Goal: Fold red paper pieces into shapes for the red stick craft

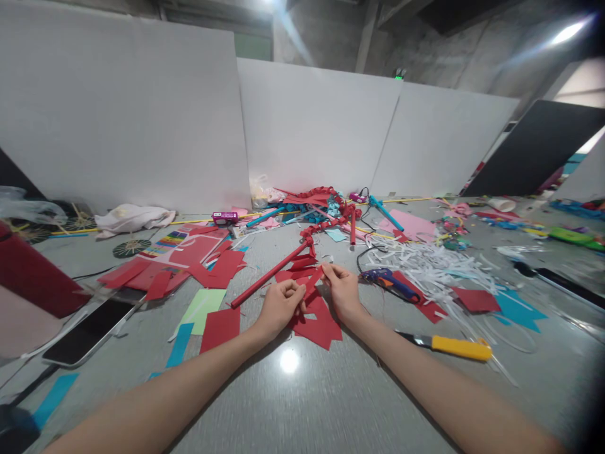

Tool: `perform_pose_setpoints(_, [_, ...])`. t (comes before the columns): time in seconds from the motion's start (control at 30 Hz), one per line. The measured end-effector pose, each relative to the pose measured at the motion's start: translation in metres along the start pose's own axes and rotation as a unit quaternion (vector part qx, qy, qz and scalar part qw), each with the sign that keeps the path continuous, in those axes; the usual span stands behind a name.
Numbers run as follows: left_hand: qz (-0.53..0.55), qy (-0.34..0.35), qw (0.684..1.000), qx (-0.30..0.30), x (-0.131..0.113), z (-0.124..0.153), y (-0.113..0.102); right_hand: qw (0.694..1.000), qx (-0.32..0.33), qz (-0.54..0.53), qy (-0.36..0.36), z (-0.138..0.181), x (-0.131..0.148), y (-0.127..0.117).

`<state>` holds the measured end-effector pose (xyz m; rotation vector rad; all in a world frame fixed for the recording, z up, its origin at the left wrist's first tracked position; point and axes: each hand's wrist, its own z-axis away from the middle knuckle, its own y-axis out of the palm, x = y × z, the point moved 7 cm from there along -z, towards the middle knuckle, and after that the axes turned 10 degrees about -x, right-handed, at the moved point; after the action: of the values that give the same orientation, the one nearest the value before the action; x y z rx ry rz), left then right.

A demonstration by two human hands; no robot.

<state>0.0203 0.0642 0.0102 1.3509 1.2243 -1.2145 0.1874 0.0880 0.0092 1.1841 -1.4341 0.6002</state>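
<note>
A small strip of red paper is pinched between my two hands. My left hand is closed on its lower left end, and my right hand grips the upper right end with thumb and finger. Beneath them lie cut red paper pieces. Just beyond, a rolled red paper stick lies slanted on the floor, its far end joined to a curled red paper piece. Right of my right hand rests a blue glue gun with an orange trigger.
A yellow-handled knife lies right of my right forearm. White paper shreds spread behind it. On the left are a phone, red paper sheets and a light green sheet. White panels stand behind.
</note>
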Motion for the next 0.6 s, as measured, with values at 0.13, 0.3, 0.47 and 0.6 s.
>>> perform_pose_setpoints(0.13, [0.011, 0.002, 1.0, 0.003, -0.003, 0.002, 0.0, 1.0, -0.005, -0.011, -0.002, -0.001, 0.0, -0.001])
perform_pose_setpoints(0.3, [0.03, 0.018, 0.999, -0.012, 0.002, -0.001, -0.006, 0.999, -0.034, -0.018, 0.01, -0.004, -0.005, -0.005])
perform_pose_setpoints(0.47, [0.031, 0.023, 0.997, -0.068, 0.005, -0.004, -0.013, 0.999, 0.04, 0.023, 0.007, 0.006, 0.003, 0.007])
perform_pose_setpoints(0.6, [-0.022, 0.056, 0.998, -0.001, -0.003, -0.001, -0.002, 0.984, 0.151, 0.096, 0.002, 0.021, 0.012, 0.024])
